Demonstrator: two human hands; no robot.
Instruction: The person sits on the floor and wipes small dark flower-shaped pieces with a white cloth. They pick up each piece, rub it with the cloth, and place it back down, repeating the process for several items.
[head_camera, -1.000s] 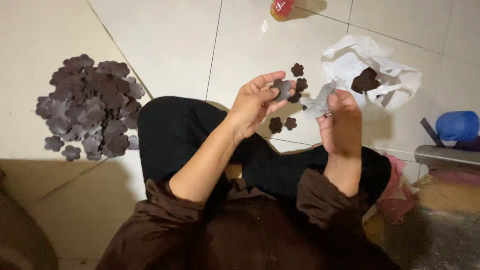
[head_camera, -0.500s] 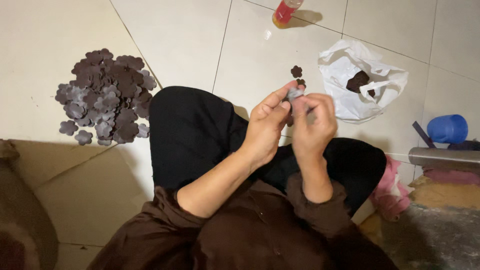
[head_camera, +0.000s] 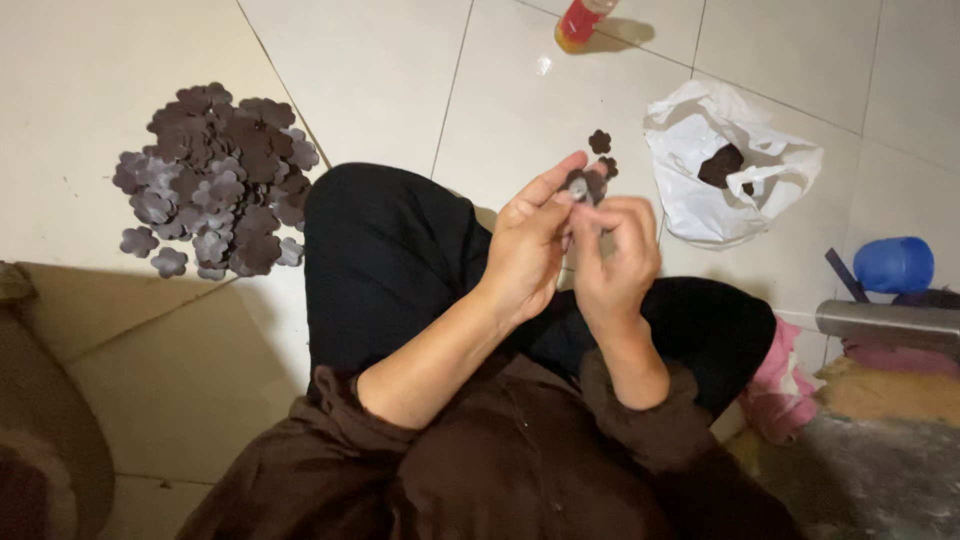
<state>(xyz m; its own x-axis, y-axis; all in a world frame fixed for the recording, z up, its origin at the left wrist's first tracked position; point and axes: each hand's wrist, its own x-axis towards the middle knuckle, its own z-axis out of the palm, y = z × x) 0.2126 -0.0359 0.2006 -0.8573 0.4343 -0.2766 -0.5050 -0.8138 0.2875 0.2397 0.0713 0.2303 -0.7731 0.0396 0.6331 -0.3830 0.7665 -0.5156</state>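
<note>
At the far left, on the pale tiled floor, lies my pile of dark brown flower-shaped cut-outs, heaped thickly in the middle with a few singles strayed to its lower edge. Below it a sheet of tan cardboard covers the floor beside my leg.

I sit with my knee in black trousers raised in the middle, and my brown sleeves are pushed up at the forearms. My left hand is lifted above the knee, fingers stretched upward, thumb and fingertips pinching one flower piece. My right hand is pressed right against the left, fingers curled, its fingertips also on that same piece, so both hands are together and clamped on it, held up above my lap. I cannot tell exactly how much of the piece my right fingers cover.

Just beyond my fingertips, two more loose flowers lie on the tile. Farther back, at the top edge, stands a bottle with red and orange on it. To the right of the loose flowers sits a crumpled white plastic bag, open, with dark pieces showing inside. Farther right are a blue cup and a grey metal bar, and a pink cloth lies beside my right leg.
</note>
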